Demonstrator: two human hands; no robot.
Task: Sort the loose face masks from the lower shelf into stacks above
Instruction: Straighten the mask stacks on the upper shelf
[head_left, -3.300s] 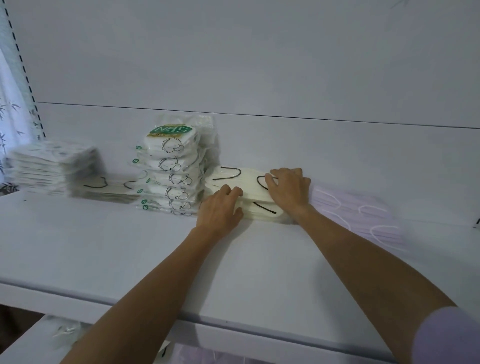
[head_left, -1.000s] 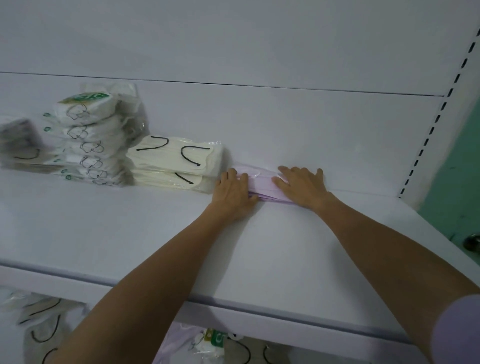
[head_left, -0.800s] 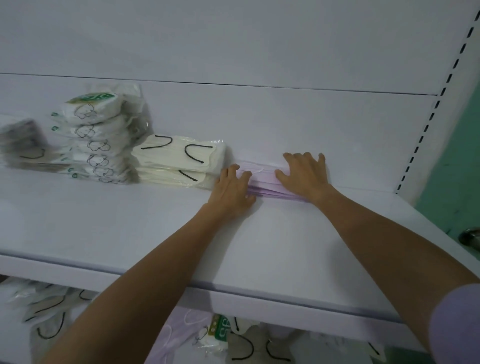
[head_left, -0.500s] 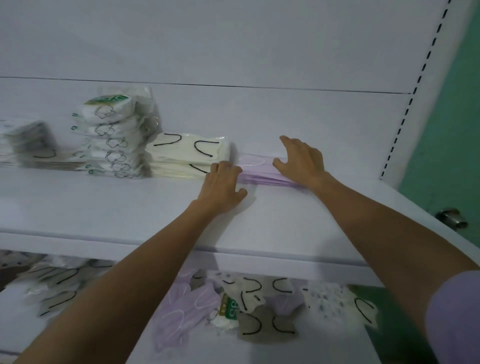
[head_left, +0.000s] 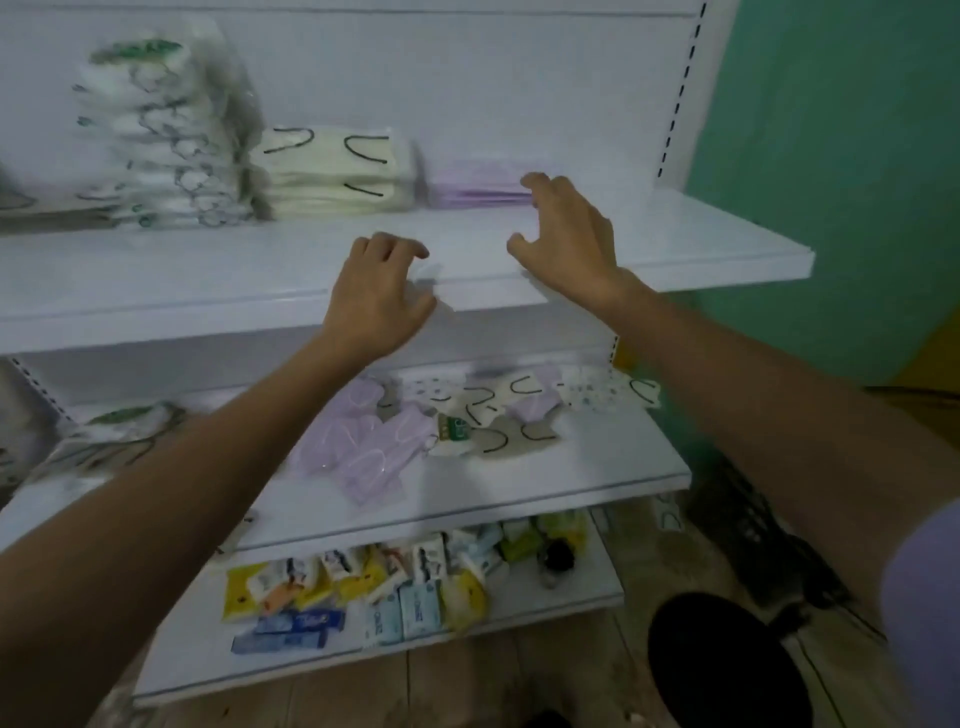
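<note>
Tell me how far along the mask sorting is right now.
Done: stacks stand on the upper white shelf: green-labelled white packs, cream masks with black loops, lilac masks. In hand: nothing; the left hand and right hand hover empty above that shelf's front. Left: a loose pile of lilac, cream and spotted masks on the lower white shelf.

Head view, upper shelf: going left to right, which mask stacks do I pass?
green-labelled packet stack → cream stack with black ear loops → purple stack
</note>
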